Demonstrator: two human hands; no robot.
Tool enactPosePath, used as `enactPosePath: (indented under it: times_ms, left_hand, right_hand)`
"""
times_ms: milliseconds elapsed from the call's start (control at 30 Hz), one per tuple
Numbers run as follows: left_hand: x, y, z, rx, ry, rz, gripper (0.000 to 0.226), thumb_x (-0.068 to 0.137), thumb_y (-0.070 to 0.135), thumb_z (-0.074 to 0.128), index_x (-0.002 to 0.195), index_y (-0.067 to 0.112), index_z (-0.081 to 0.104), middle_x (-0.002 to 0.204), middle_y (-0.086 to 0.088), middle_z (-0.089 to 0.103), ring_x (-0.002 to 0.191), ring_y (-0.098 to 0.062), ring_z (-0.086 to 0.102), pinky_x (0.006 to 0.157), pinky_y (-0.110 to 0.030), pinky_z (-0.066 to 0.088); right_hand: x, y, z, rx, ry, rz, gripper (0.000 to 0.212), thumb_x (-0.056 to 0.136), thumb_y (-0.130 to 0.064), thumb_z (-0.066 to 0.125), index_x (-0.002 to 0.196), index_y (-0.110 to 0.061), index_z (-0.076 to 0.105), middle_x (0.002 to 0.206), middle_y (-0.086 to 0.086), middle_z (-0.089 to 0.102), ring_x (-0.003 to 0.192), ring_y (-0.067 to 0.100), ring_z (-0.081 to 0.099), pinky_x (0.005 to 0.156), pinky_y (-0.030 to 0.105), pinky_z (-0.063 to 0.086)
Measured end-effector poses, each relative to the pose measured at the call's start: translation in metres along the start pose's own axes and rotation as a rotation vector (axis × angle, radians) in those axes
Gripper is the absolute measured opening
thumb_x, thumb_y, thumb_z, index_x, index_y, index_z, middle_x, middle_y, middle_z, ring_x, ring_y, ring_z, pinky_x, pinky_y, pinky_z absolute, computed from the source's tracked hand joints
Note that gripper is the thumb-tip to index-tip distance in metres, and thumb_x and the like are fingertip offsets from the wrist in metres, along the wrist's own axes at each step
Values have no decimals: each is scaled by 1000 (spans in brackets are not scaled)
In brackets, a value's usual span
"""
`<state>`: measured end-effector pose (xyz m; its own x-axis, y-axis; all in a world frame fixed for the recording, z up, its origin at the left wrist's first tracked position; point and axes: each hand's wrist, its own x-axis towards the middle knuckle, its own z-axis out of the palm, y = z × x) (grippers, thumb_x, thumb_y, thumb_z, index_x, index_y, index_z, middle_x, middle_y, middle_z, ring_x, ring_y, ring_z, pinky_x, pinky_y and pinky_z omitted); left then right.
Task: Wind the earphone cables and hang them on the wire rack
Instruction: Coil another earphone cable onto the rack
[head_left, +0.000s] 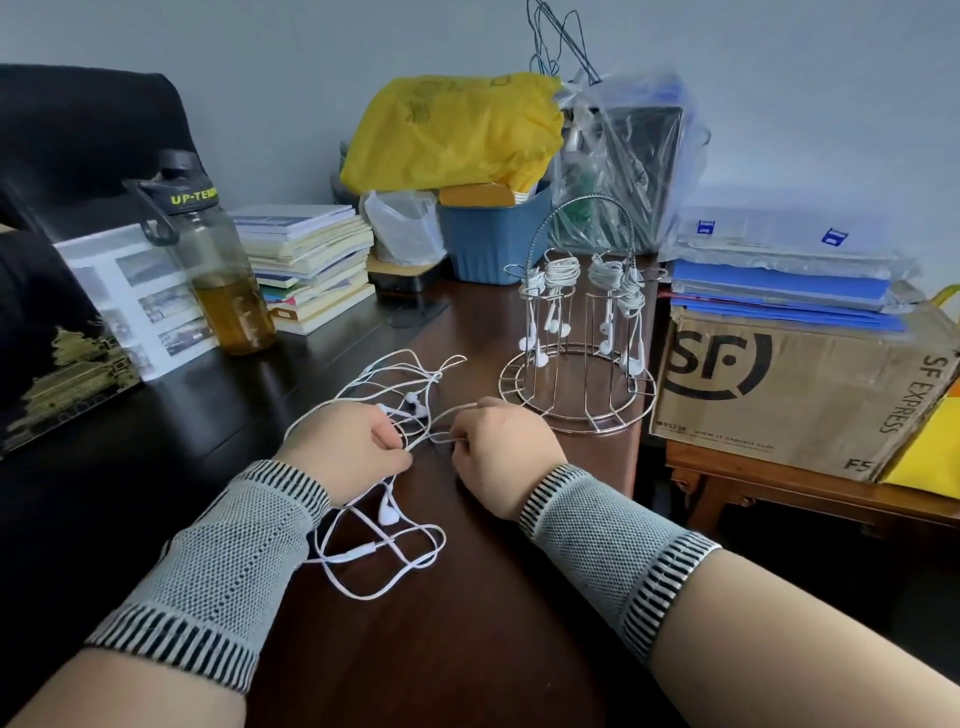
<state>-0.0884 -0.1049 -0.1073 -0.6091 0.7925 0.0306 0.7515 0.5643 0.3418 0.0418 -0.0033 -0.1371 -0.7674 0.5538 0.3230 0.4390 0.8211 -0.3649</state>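
Loose white earphone cables (384, 551) lie tangled on the dark wooden table (467, 649), in loops in front of and behind my hands. My left hand (348, 447) pinches part of the cable, fingers curled. My right hand (493, 441) pinches another strand close by, a short stretch of cable running between the two hands. The silver wire rack (576, 384) stands just beyond my right hand. Several wound earphone bundles (561, 270) hang from its upper hooks, earbuds dangling.
A bottle of amber liquid (223, 291) and a stack of books (311, 270) stand at the left. A blue tub (488, 244), yellow bag (452, 130) and plastic bags sit behind the rack. A cardboard box (789, 395) with blue folders sits right, past the table's edge.
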Motion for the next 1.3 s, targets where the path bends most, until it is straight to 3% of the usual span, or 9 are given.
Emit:
enactPosePath:
  times_ms: [367, 500, 667, 767, 867, 933, 1067, 1167, 1300]
  left_hand:
    - [8, -8, 5, -413, 374, -31, 11, 94, 18, 55, 87, 17, 63, 75, 6, 68, 73, -4, 61, 61, -18, 38]
    - [13, -13, 8, -291, 474, -118, 15, 95, 21, 53, 89, 17, 65, 86, -3, 71, 81, -21, 64, 72, -30, 47]
    - [7, -7, 6, -47, 489, -106, 29, 94, 31, 58, 122, 23, 61, 125, -3, 58, 112, -25, 54, 90, -38, 44]
    - [-2, 11, 3, -57, 508, 117, 20, 92, 40, 59, 105, 28, 66, 106, 8, 61, 100, -16, 58, 85, -33, 46]
    - [-7, 21, 11, 4, 225, 185, 24, 80, 55, 66, 86, 32, 65, 79, 19, 60, 81, -7, 58, 76, -27, 50]
    - [-7, 21, 13, 121, 99, 158, 24, 78, 56, 67, 84, 33, 65, 80, 20, 63, 84, -7, 58, 77, -27, 50]
    - [-4, 14, 12, 169, 123, 122, 13, 85, 35, 62, 79, 25, 67, 84, 10, 68, 89, -16, 63, 78, -30, 52]
    - [-4, 12, 12, 140, 168, 98, 14, 86, 30, 59, 80, 22, 68, 80, 7, 67, 84, -18, 62, 72, -29, 50]
    - [-3, 9, 10, 34, 209, 86, 16, 88, 29, 58, 74, 23, 62, 74, 6, 66, 77, -17, 60, 71, -31, 50]
  right_hand:
    - [2, 15, -13, 429, 440, 287, 19, 97, -22, 46, 79, -18, 51, 72, 5, 59, 77, 29, 56, 71, 34, 42]
    - [3, 17, -14, 540, 529, 348, 22, 97, -23, 46, 76, -18, 52, 68, 0, 57, 75, 26, 54, 72, 33, 42]
    - [3, 20, -15, 600, 531, 382, 30, 95, -24, 47, 73, -5, 55, 59, -1, 52, 66, 23, 49, 68, 33, 41]
    - [1, 20, -15, 612, 516, 370, 33, 94, -25, 48, 69, -4, 55, 54, -3, 46, 62, 21, 45, 66, 34, 40]
    - [0, 21, -14, 651, 542, 367, 38, 92, -30, 45, 76, 2, 58, 54, 0, 45, 61, 22, 45, 65, 37, 43]
    - [-1, 24, -14, 683, 603, 372, 42, 86, -34, 41, 75, 4, 57, 54, 6, 46, 59, 26, 43, 63, 39, 44]
    - [-5, 28, -13, 716, 652, 385, 42, 86, -34, 42, 75, 4, 57, 68, 22, 56, 70, 38, 50, 67, 43, 47]
    - [-7, 25, -15, 697, 536, 388, 43, 88, -36, 43, 78, 3, 59, 58, 12, 49, 62, 32, 47, 63, 36, 44]
    - [-14, 17, -19, 539, 349, 330, 48, 98, -41, 39, 81, -4, 64, 71, 10, 66, 75, 26, 60, 75, 34, 47]
